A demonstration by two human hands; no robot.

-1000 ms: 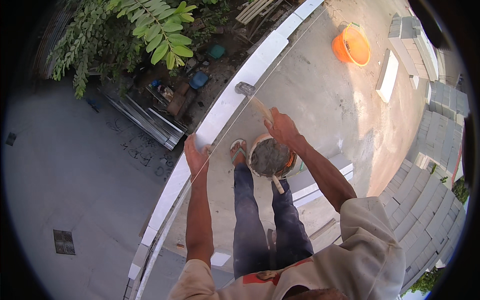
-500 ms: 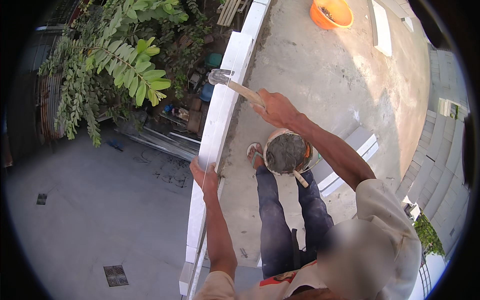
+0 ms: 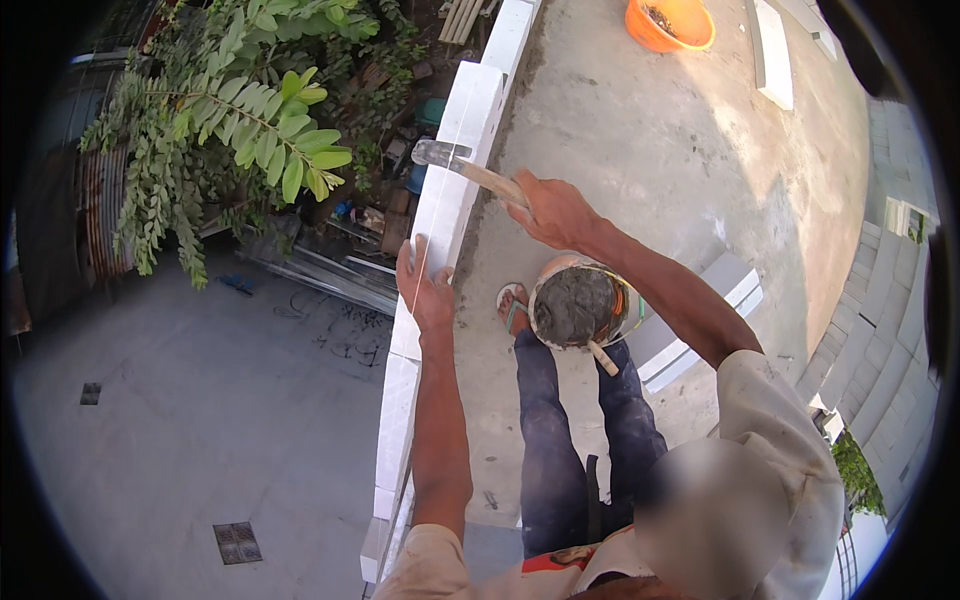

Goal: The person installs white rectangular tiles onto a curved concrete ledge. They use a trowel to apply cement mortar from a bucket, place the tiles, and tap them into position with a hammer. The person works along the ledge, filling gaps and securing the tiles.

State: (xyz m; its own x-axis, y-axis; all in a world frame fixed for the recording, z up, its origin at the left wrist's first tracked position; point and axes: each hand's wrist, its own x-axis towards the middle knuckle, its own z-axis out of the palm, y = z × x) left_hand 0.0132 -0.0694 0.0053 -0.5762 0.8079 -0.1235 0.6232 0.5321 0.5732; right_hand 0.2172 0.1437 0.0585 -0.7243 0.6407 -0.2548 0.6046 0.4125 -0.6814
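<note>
Since half a second ago, the left hand point(image 3: 428, 292) has shifted forward along the white block point(image 3: 445, 215) on the low wall point(image 3: 398, 405), while the hammer's head has stayed over that block. Nearest are the beige sleeves point(image 3: 775, 415) and dark trousers point(image 3: 545, 440). That left hand is spread wide across the block's top, fingers toward the outer edge, thumb toward the inner one. At the inner side, the right hand point(image 3: 553, 213) is closed around the wooden handle of the hammer point(image 3: 487, 179), whose head lies over the block near its far end; whether metal meets block is hard to tell from above. A bucket point(image 3: 559, 264) of wet grey mortar point(image 3: 572, 305) sits near the feet, a short wooden handle point(image 3: 603, 358) jutting over its near rim, a sandalled foot point(image 3: 513, 307) just beside. White slabs point(image 3: 700, 315) lie to its right on the concrete floor point(image 3: 630, 150). Farther off, an orange tub point(image 3: 647, 38) stands near the floor's far edge, grey blocks point(image 3: 880, 320) are stacked along its right edge, and leafy branches point(image 3: 265, 130) hang beyond the wall's outer edge.
</note>
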